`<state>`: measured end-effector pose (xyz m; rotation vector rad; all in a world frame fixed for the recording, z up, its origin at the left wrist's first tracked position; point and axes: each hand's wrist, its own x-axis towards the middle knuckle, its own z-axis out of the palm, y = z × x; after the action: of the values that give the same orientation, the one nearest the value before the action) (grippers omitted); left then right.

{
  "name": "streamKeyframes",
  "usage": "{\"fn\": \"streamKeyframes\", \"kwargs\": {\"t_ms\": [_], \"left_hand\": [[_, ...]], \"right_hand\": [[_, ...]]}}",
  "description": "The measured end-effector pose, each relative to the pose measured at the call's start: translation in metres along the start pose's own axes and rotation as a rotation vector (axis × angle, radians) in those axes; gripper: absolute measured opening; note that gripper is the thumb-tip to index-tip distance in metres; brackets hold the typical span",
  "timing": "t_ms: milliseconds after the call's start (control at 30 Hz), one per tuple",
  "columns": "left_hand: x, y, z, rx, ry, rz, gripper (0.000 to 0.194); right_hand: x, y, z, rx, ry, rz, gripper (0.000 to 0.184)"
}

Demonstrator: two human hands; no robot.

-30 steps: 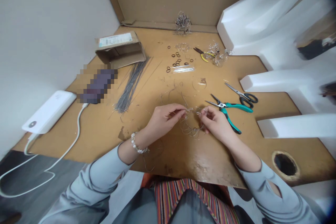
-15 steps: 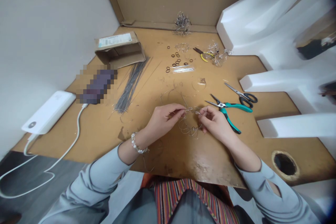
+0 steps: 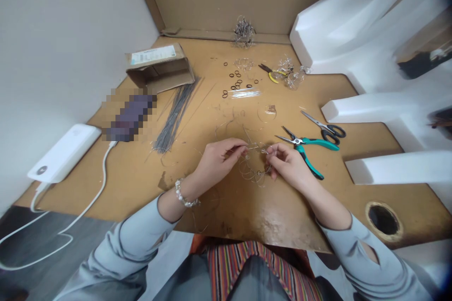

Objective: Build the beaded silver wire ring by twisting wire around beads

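Left hand (image 3: 219, 161) pinches thin wire (image 3: 253, 148); right hand (image 3: 290, 163) pinches looped wire ring (image 3: 259, 174). Teal-handled pliers (image 3: 298, 141) lie open just right, grey wire bundle (image 3: 175, 116) well left.

no word or number legible from here. paper label (image 3: 153, 54) on the upward face of the cardboard box (image 3: 162, 75): pale ground, blue-green patch toward the left end, faint grey print across it, small dark mark near the right end (all too small and soft to make out). white power bank (image 3: 64, 153): round dark spot (image 3: 42, 170) at the near end with a paler mark inside, shape unclear. dark object (image 3: 130, 115) beside it: covered by coarse pixel blocks, any writing there hidden.
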<state>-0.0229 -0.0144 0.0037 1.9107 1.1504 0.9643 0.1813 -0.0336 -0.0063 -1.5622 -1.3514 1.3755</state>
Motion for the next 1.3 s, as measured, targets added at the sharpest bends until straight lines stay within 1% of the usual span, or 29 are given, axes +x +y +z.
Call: {"fn": "streamKeyframes", "kwargs": {"t_ms": [133, 300, 433, 633, 800, 933, 1000, 1067, 1233, 1300], "left_hand": [[0.0003, -0.0027, -0.0007, -0.022, 0.02, 0.008, 0.016], [0.0011, -0.0013, -0.0019, 0.018, 0.031, 0.023, 0.015], [0.0014, 0.0001, -0.0019, 0.044, 0.017, 0.034, 0.014], [0.0009, -0.0015, -0.0005, 0.026, -0.01, 0.031, 0.016], [0.0011, 0.0011, 0.0001, 0.127, -0.011, 0.061, 0.016], [0.0, 0.0003, 0.0012, 0.247, 0.01, 0.125, 0.016], [-0.0006, -0.0013, 0.0017, 0.303, 0.0, 0.167, 0.017], [-0.0014, -0.0028, 0.002, 0.364, -0.031, 0.225, 0.019], [-0.0055, -0.0033, 0.0038, 0.57, -0.113, 0.431, 0.022], [-0.0075, -0.0032, 0.0053, 0.633, -0.149, 0.478, 0.023]], "right_hand": [[0.0006, -0.0014, 0.0001, 0.006, 0.008, 0.016, 0.018], [0.0023, -0.0024, 0.0005, 0.087, -0.004, 0.073, 0.023], [0.0028, -0.002, 0.0005, 0.108, -0.006, 0.068, 0.025], [0.0022, -0.002, -0.0001, 0.106, -0.007, 0.056, 0.025], [0.0021, -0.0023, 0.0004, 0.119, -0.012, 0.063, 0.024], [0.0022, -0.0016, 0.0009, 0.124, -0.007, 0.069, 0.023], [0.0023, -0.0013, 0.0009, 0.122, -0.007, 0.067, 0.022], [0.0023, -0.0018, 0.0007, 0.134, -0.017, 0.07, 0.024], [0.0019, -0.0052, -0.0002, 0.22, -0.058, 0.121, 0.027], [0.002, -0.0061, -0.0003, 0.245, -0.059, 0.131, 0.028]]}}
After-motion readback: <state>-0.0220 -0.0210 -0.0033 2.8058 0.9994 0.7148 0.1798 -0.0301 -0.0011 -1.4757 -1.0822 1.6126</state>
